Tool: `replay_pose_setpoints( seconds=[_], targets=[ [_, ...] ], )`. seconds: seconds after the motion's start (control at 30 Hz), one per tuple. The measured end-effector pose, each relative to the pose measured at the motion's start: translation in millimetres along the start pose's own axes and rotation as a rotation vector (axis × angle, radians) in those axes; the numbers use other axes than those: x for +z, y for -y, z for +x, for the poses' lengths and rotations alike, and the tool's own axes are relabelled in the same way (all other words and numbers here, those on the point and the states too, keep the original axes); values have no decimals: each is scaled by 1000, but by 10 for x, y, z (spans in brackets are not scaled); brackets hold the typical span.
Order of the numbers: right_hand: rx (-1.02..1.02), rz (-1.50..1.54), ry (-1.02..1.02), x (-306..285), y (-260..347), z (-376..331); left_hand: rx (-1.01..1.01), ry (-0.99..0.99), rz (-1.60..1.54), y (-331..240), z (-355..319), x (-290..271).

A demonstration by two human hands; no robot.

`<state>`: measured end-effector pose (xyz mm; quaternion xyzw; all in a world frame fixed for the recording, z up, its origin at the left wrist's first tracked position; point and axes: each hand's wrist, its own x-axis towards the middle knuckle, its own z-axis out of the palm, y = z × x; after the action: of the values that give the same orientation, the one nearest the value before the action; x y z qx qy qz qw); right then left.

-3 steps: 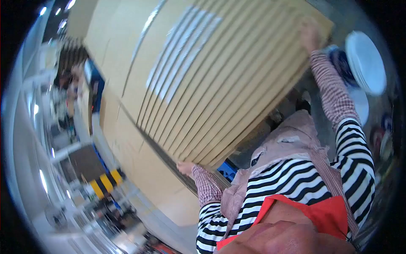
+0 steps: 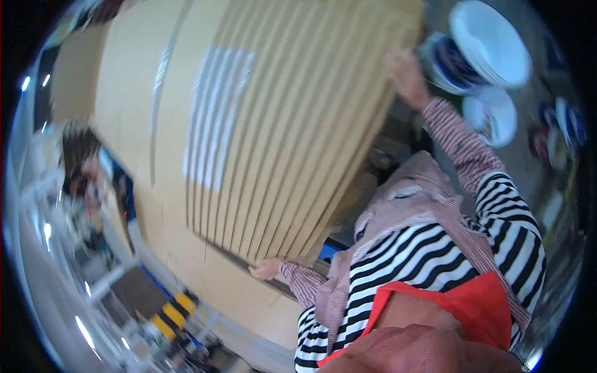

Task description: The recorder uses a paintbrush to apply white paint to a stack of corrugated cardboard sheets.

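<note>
Across the upper middle of the view, a large stack of brown cardboard sheets [image 2: 292, 143] fans out in overlapping steps. White round tubs [image 2: 491, 43] stand beyond its right edge. Shiny tape [image 2: 217, 112] crosses several sheets. The right hand [image 2: 407, 76] touches the right edge, the left hand [image 2: 267, 268] the lower edge; whether either pinches cardboard, I cannot tell.

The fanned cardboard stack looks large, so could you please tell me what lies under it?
Beyond the left edge of the stack, flat brown cardboard shows, apparently running beneath; something blue shows by its lower end. The sheets cover the rest.
</note>
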<state>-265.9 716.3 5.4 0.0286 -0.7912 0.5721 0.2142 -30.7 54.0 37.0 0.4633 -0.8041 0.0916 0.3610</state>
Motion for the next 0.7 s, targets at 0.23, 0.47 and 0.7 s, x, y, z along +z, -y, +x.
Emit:
replay_pose_setpoints(
  seconds=[0.23, 0.47, 0.7],
  targets=[
    [860, -764, -18, -1304, 16, -2726, 768, 431, -925, -2841, -1410, -405],
    [1239, -846, 334, -2350, -951, -3142, 1507, 585, -896, -4797, -1962, -1003],
    [1346, -970, 980, -2732, -1966, -2899, 1507, 734, -831, -4899, -2185, -935]
  ],
)
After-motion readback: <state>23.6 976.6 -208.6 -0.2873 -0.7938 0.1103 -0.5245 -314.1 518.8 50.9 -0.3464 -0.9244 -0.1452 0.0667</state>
